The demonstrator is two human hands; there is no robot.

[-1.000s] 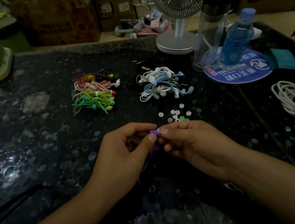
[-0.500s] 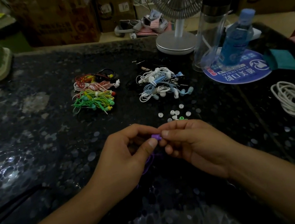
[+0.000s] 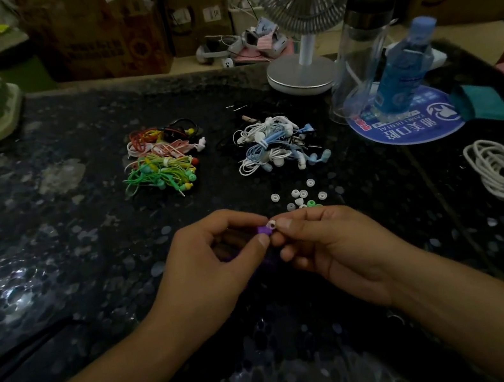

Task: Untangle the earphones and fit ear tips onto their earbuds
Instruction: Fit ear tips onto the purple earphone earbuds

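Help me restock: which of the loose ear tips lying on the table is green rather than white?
The green ear tip, nearest the right hand, at the near-right edge of the scattered white ear tips.

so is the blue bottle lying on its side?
No, the blue bottle stands upright on the round blue mat, beside the fan.

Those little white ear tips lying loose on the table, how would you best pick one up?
Probably from straight above, pinching the rounded sides between thumb and fingertip. The loose white ear tips lie scattered apart on the dark table, so there is room around each. One at the edge, like the far one, seems easiest, clear of the hands working nearby.
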